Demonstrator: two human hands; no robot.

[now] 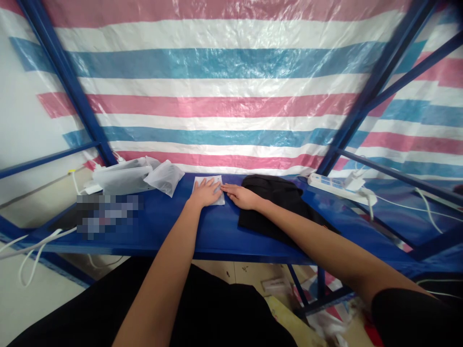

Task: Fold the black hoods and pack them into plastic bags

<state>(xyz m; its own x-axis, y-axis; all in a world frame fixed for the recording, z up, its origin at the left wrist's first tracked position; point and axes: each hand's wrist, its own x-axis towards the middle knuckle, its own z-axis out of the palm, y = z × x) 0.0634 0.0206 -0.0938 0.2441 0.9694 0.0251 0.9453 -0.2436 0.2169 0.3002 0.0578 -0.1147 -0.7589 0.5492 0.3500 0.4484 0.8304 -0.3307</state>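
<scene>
A small white folded cloth point(201, 181) lies flat on the blue shelf point(217, 231). My left hand point(205, 193) rests on it, palm down with fingers spread. My right hand point(240, 196) lies beside it, fingers stretched toward the cloth's right edge and touching it. My right forearm crosses a black piece of fabric point(278, 197) that lies on the shelf to the right.
White non-woven bags point(133, 176) lie in a heap at the left of the shelf. A white power strip point(336, 187) with a plug and cables sits at the right. Blue frame posts point(68, 82) and a striped tarp point(224, 86) close off the back.
</scene>
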